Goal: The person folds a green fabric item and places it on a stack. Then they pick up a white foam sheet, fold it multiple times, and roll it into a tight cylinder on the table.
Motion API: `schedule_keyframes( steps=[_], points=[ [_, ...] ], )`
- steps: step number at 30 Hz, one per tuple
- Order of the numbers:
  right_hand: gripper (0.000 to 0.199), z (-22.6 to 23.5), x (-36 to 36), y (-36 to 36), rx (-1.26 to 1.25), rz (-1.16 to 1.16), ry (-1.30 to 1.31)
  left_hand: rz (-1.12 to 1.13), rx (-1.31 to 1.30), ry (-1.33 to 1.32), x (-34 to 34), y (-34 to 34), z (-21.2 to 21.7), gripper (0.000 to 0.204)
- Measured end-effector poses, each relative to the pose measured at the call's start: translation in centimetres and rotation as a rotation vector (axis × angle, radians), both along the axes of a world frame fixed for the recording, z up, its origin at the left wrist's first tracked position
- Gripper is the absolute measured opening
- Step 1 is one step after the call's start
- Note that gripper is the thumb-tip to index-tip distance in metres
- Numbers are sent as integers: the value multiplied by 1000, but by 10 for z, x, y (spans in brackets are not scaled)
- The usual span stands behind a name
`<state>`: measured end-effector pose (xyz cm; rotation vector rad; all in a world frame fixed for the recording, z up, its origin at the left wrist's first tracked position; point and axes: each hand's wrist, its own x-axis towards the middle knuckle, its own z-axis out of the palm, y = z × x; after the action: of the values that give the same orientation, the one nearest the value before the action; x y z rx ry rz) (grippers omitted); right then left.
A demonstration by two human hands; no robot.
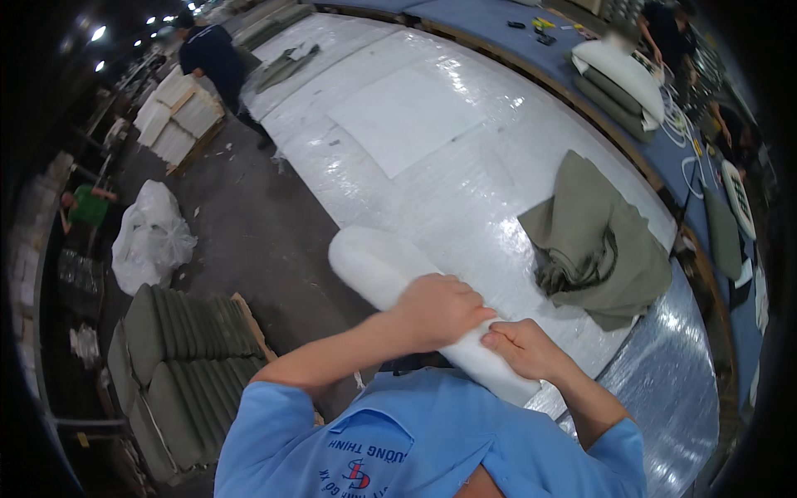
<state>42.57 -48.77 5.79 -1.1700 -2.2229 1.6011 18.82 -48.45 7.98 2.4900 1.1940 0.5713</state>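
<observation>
Gripping a rolled white foam pad [398,286] close against the chest, both hands are closed around it. The left hand [437,309] wraps over the roll near its middle, fingers curled tight across the top. The right hand [525,347] pinches the lower part just beside the left one, toward four o'clock, thumb and fingers shut on the foam. The roll's long axis runs from about ten o'clock, where its rounded free end sticks out past the left hand, down to four o'clock, where the short end shows below the right hand. The left hand is nearer the long free end; the right is nearer the short one.

Just beyond the hands, from twelve to three o'clock, spreads a wide worktable [465,191] covered in shiny clear plastic, its near edge passing under the roll. At two o'clock a crumpled olive cover [598,236] lies on it, near but apart from the hands. A flat white sheet [407,124] rests farther up at twelve o'clock, with open tabletop between.

At eight o'clock, on the floor, stand stacked olive cushions [178,365]; a white plastic bag [154,236] sits at nine o'clock. Far off at eleven o'clock a person in dark clothes [212,58] stands by stacked white panels [178,116].
</observation>
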Motion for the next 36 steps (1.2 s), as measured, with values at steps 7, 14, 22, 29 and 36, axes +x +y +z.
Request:
schedule_keyframes(
  steps=[7,14,22,29,36],
  points=[
    [45,-3,5,-1,-152,-90,47,-50,138,194,-53,-5,28,32],
    [43,53,-37,15,392,103,-176,-48,111,121,-59,8,7,22],
    [46,-4,-45,31,-78,-12,-32,54,175,103,-47,14,-7,28],
    [42,29,-56,35,275,52,-103,83,144,114,-46,21,-4,29],
    [41,5,-54,38,-42,5,27,92,119,63,-47,22,-2,28]
  ],
)
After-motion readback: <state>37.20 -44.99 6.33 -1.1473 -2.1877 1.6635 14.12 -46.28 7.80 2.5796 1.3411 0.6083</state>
